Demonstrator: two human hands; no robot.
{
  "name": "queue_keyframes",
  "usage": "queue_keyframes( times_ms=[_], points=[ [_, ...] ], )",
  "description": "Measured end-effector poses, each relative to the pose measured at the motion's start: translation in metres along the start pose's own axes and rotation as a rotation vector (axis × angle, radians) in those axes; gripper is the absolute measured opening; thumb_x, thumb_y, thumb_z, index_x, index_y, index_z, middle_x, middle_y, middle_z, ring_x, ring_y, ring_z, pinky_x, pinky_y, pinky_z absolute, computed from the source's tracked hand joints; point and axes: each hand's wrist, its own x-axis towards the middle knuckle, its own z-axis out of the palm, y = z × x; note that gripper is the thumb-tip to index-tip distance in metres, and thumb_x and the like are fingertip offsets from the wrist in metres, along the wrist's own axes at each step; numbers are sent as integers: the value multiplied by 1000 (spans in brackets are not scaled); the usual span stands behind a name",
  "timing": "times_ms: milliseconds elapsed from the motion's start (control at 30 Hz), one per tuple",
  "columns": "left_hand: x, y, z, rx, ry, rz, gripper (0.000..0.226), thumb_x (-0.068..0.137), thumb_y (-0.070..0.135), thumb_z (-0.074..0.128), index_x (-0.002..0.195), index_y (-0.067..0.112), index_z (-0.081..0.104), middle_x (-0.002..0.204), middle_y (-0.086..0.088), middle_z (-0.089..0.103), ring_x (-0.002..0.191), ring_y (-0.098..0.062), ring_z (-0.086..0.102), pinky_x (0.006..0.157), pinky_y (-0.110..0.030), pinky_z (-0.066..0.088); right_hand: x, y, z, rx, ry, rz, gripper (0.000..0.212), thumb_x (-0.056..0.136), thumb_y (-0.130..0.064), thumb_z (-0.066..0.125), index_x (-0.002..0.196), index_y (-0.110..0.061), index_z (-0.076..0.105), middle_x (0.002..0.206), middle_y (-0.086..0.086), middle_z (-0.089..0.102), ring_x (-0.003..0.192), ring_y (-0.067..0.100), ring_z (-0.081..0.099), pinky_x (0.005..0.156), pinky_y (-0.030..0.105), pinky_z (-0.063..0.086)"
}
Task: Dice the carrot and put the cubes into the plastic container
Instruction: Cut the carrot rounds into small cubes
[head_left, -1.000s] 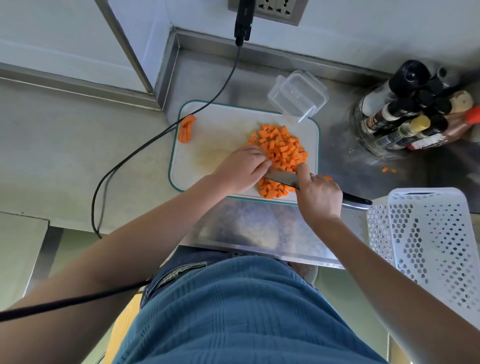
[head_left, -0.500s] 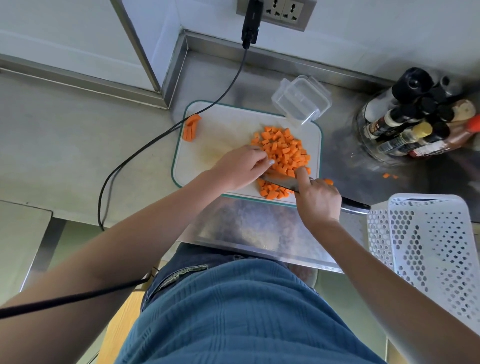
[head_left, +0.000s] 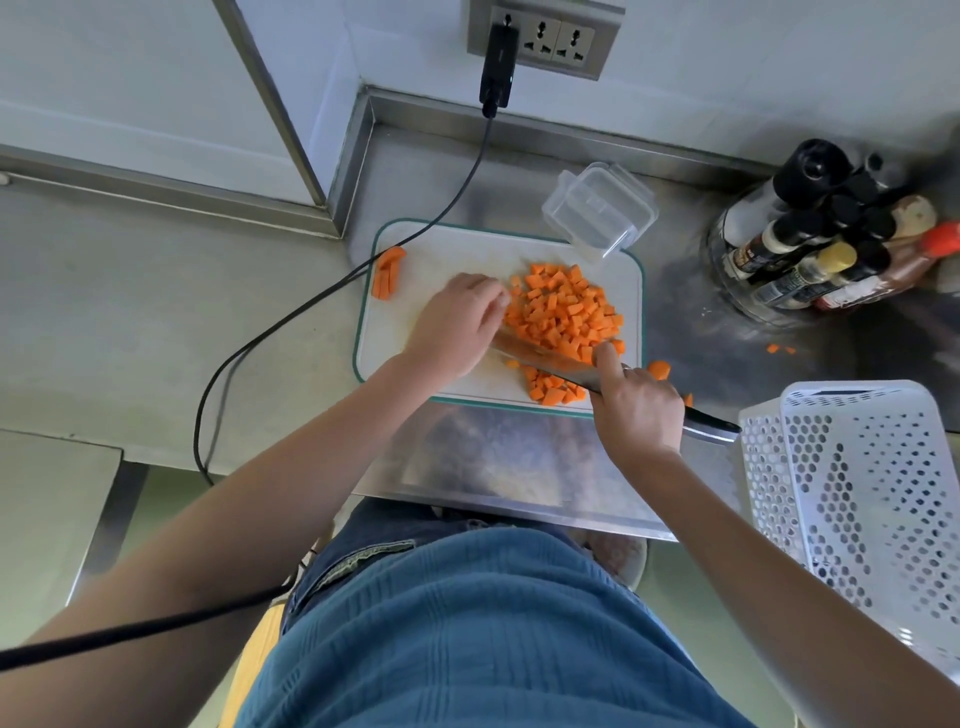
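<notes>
A heap of orange carrot cubes (head_left: 566, 312) lies on the white cutting board (head_left: 452, 254). My right hand (head_left: 636, 410) grips the knife (head_left: 540, 358), forefinger along the blade's spine; the blade lies flat across the board's near side, with a few cubes (head_left: 553, 391) in front of it. My left hand (head_left: 457, 325) rests on the board at the heap's left edge, fingers curled against the cubes and the blade tip. Uncut carrot sticks (head_left: 388, 273) sit at the board's left rim. The clear plastic container (head_left: 600, 208) stands behind the board's far right corner, with nothing visible inside.
A black cable (head_left: 332, 286) runs from the wall socket (head_left: 540, 36) across the board's far left corner. Sauce bottles (head_left: 810, 249) stand at the right. A white perforated basket (head_left: 862, 488) sits near right. Stray carrot bits (head_left: 779, 349) lie on the steel counter.
My left hand has slid up the left side of the heap, pushing cubes together. The knife blade has moved slightly towards the heap. The view has shifted.
</notes>
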Motion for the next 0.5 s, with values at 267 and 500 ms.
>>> queue_keyframes(
  times_ms=[267, 500],
  points=[
    [-18, -94, -43, 176, 89, -350, 38, 83, 5, 55, 120, 8, 61, 106, -14, 60, 104, -33, 52, 85, -36, 44, -13, -23, 5, 124, -159, 151, 55, 60, 1, 79, 97, -11, 41, 49, 9, 49, 29, 24, 42, 43, 14, 10],
    [-10, -93, -37, 25, 126, -559, 42, 74, 27, 75, 99, -1, 55, 102, -18, 54, 90, -31, 52, 72, -32, 38, -17, -49, -10, 180, -257, 311, 24, 92, -17, 52, 115, -12, 46, 63, 5, 47, 54, 26, 43, 51, 29, 31]
  ],
)
